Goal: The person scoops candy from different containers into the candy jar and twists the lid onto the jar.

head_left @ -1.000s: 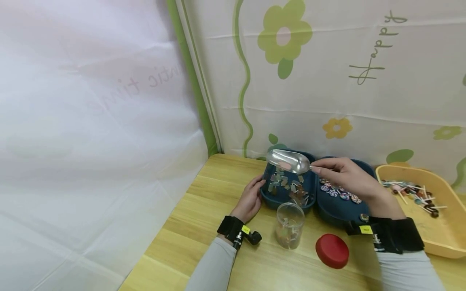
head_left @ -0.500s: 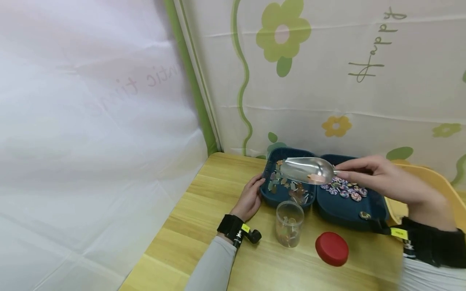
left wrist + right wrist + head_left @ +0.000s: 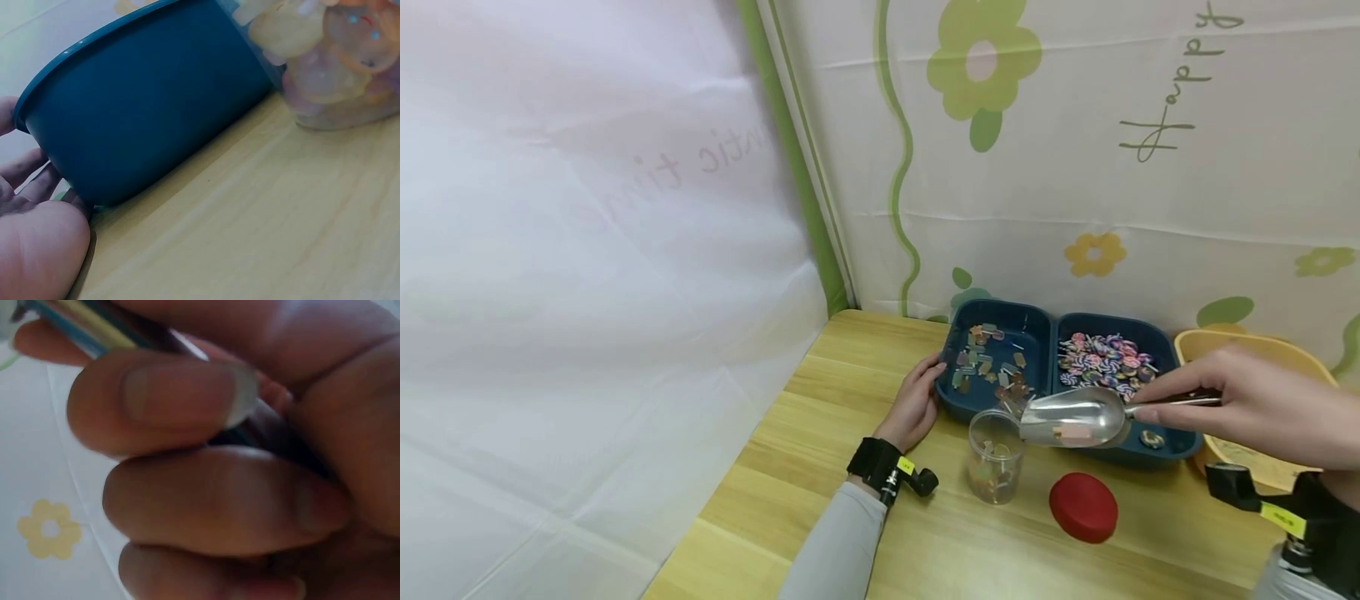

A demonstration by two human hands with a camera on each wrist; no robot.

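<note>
Scoop [image 3: 1071, 417] lies level, left-right; mouth points left toward jar [image 3: 996, 459].

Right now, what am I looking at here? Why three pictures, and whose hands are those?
No machine here: a person wears three cameras. The wide picture comes from the head, the two close-ups from the wrists. On the wooden table stand a dark blue two-part tray with small candies, a yellow tray, a clear jar and its red lid. The right hand grips a metal scoop, its spout at the jar's mouth. Its wrist picture shows mostly fingers round the handle. The left hand rests against the blue tray's end; its wrist picture shows that wall up close.
</note>
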